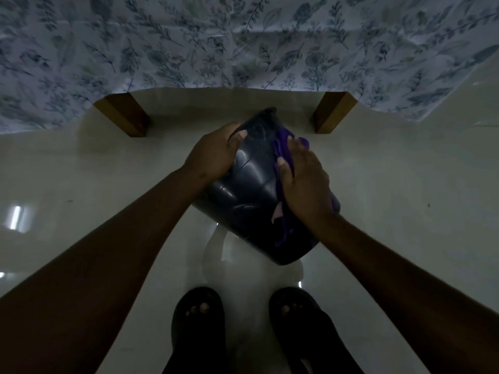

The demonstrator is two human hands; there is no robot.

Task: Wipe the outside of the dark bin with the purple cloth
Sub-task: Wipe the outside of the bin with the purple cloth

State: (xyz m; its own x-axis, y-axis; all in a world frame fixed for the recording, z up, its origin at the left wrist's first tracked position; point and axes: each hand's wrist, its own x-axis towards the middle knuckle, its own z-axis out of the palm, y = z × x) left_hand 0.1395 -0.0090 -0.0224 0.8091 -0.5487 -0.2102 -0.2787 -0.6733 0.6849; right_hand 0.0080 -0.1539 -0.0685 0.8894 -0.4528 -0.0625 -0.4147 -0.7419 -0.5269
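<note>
The dark glossy bin [251, 190] is held above the floor, tilted, its mouth pointing away from me and its base toward my feet. My left hand [213, 155] grips the bin's left side near the rim. A purple cloth [282, 152] lies against the bin's right side. My right hand [302, 179] presses flat on that cloth, fingers spread toward the rim. A strip of the cloth hangs down past my right wrist.
A leaf-patterned tablecloth [243, 41] hangs across the top of the view. Two wooden table legs [124, 114] [332, 112] stand left and right behind the bin. My feet in dark sandals [199, 319] stand on the pale shiny floor [405, 198].
</note>
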